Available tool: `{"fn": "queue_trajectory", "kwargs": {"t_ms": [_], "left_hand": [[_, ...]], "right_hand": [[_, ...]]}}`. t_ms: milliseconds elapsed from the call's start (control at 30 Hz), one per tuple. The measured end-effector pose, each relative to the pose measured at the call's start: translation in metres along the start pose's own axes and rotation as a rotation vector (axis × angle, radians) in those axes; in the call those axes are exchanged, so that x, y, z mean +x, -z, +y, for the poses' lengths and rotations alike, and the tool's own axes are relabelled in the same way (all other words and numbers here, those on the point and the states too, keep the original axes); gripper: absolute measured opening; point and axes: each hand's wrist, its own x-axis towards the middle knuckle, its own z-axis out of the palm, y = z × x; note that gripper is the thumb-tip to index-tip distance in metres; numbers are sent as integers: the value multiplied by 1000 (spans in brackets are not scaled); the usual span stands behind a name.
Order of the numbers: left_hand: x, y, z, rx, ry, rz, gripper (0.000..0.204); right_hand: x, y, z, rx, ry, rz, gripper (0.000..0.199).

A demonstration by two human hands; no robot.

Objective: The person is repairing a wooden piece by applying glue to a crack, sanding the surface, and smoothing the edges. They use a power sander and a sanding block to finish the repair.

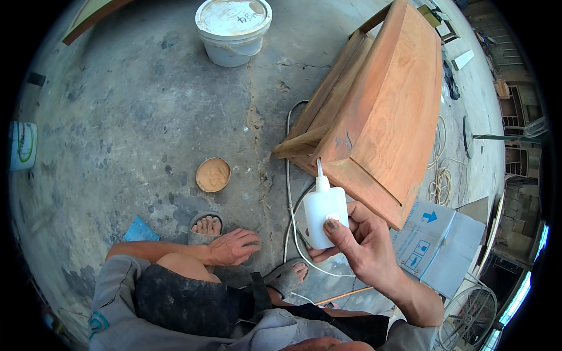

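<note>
"Now, where's that white bottle (326,219)?"
"Four o'clock, pinched in the right hand (367,245), nozzle (320,170) aimed toward twelve, by the wooden furniture (380,117) corner!"
"And the left hand (233,246)?"
"Seven o'clock, relaxed, loosely extended!"

I see a white squeeze bottle (316,205) with a thin, pointy tip, held in the right hand (372,251). The tip points at the near corner of a big reddish-brown wooden piece (389,105) on the floor (134,111). I can't tell if they touch. The wood has a small dark mark by that corner.
</note>
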Motion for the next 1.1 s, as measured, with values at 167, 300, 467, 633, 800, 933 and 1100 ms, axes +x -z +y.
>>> {"fn": "queue_trajectory", "kwargs": {"t_ms": [167, 300, 467, 633, 800, 933, 1100], "left_hand": [[0, 2, -1, 48, 8, 142, 40], [24, 64, -4, 409, -47, 297, 22], [18, 110, -40, 499, 555, 579, 14], [17, 106, -69, 652, 560, 372, 9], [20, 93, -80, 658, 620, 281, 10], [21, 88, -84, 670, 619, 307, 14], [21, 87, -89, 703, 589, 340, 13]], "right_hand": [[3, -7, 0, 26, 9, 23, 26], [-14, 5, 22, -66, 183, 40, 26], [-26, 29, 79, -283, 470, 12, 35], [-29, 37, 109, -272, 565, 62, 38], [-33, 39, 109, -185, 552, 105, 36], [-33, 41, 110, -174, 529, 121, 35], [-30, 41, 110, -196, 523, 106, 33]]}}
